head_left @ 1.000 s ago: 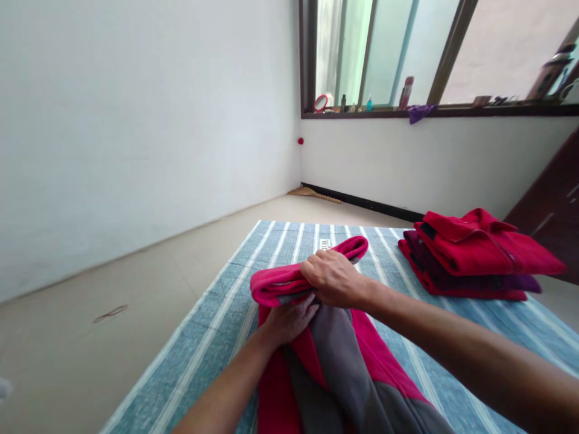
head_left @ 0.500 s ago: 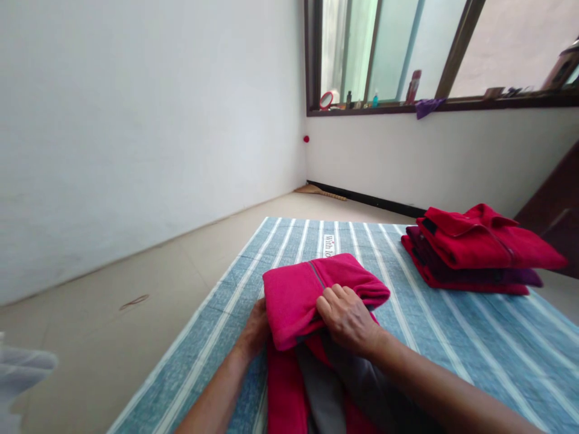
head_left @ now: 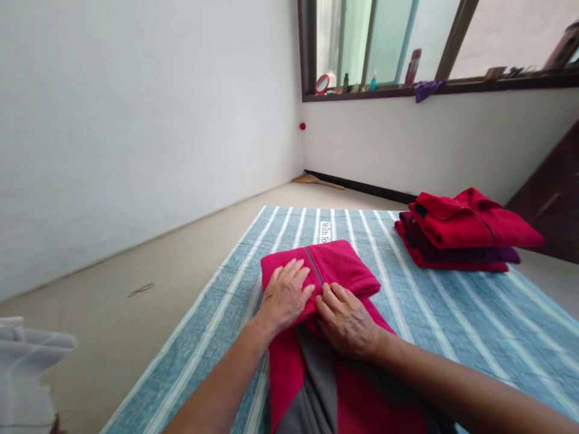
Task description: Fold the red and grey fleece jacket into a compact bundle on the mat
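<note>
A bright pink jacket (head_left: 346,265) with a grey zipper lies partly folded on the striped cloth, its upper part doubled over toward the far side. Its pink and grey lower part stretches back toward me, under my forearms. My left hand (head_left: 286,295) rests flat on the folded part, fingers spread, left of the zipper. Close beside it, my right hand (head_left: 346,319) has its fingers curled on the near edge of the fold, gripping the fabric by the zipper's lower end.
A stack of folded red and purple garments (head_left: 470,232) sits at the right on the blue-and-white striped cloth (head_left: 217,319). White sheer material (head_left: 31,361) hangs at the lower left. Small items, including a red-rimmed mirror (head_left: 322,84), line the windowsill. A broom (head_left: 316,179) lies by the far wall.
My left hand has come from beneath the left side of the fold to lie on top of it. The folded part now sits lower and flatter. My right hand keeps its hold.
</note>
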`<move>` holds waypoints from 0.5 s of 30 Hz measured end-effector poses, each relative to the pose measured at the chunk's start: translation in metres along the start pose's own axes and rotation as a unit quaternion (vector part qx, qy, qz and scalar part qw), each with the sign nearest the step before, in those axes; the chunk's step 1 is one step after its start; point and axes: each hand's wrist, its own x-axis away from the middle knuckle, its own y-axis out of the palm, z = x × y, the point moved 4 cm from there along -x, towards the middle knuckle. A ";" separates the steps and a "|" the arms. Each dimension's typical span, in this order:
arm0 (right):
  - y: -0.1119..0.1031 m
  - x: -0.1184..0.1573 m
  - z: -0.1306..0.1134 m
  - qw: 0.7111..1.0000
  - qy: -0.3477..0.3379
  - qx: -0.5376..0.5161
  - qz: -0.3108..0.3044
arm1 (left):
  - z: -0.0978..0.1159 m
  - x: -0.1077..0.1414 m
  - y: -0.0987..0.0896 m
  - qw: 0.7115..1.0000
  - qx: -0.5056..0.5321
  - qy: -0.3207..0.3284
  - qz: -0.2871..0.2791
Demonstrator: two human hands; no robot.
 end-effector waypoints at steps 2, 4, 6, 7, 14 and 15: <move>-0.002 0.008 -0.002 0.999 -0.009 -0.036 0.008 | 0.002 0.013 0.019 0.999 -0.039 0.003 -0.008; -0.005 0.013 -0.003 0.997 -0.016 -0.073 0.006 | 0.002 0.025 0.028 0.998 -0.061 0.012 0.005; -0.009 0.016 -0.001 0.995 -0.014 -0.101 -0.003 | 0.002 0.029 0.030 0.997 -0.074 0.021 0.008; -0.011 0.016 0.000 0.994 -0.011 -0.111 -0.008 | 0.003 0.029 0.028 0.997 -0.080 0.022 0.004; -0.016 0.014 0.022 0.973 0.037 -0.228 -0.016 | 0.008 0.015 0.018 0.997 -0.067 0.011 -0.043; -0.014 0.013 0.028 0.965 0.058 -0.257 -0.007 | 0.007 0.015 0.020 0.997 -0.059 0.009 -0.048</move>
